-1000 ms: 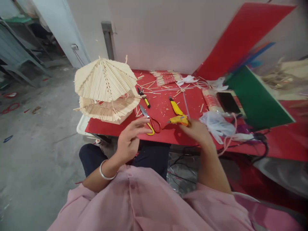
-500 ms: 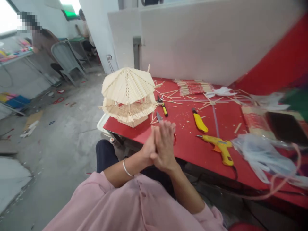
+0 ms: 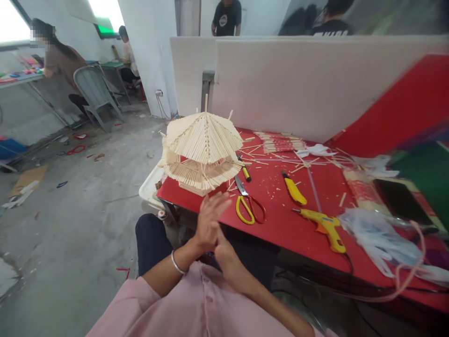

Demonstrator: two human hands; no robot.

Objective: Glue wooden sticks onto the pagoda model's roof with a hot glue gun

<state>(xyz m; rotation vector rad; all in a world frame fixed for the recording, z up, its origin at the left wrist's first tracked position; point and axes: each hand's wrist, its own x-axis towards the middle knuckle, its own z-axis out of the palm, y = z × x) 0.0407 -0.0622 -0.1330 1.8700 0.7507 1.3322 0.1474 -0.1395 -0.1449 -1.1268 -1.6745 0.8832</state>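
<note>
My left hand [image 3: 207, 222], with a silver bangle on its wrist, is open with the fingers stretched out and slightly blurred. Against its palm side rests my right hand [image 3: 224, 252], whose fingers are mostly hidden behind the left one. I see no object between them. Just beyond the hands, a model pavilion [image 3: 205, 138] made of pale wooden sticks, with two roof tiers, stands at the left end of the red table [image 3: 270, 224]. Scissors [image 3: 245, 203] with a yellow and a red handle lie right of my hands.
A yellow utility knife [image 3: 293, 188], a yellow glue gun [image 3: 324, 226] with a cord, and plastic bags [image 3: 379, 234] lie on the right. A phone [image 3: 401, 201] and bundled sticks [image 3: 280, 142] sit farther off. White boards [image 3: 315, 89] stand behind the table. Several people are in the background.
My hands have moved left and lower toward my body, and the palms have slid out of line. The scissors are now uncovered. The view has shifted, showing people beyond the boards.
</note>
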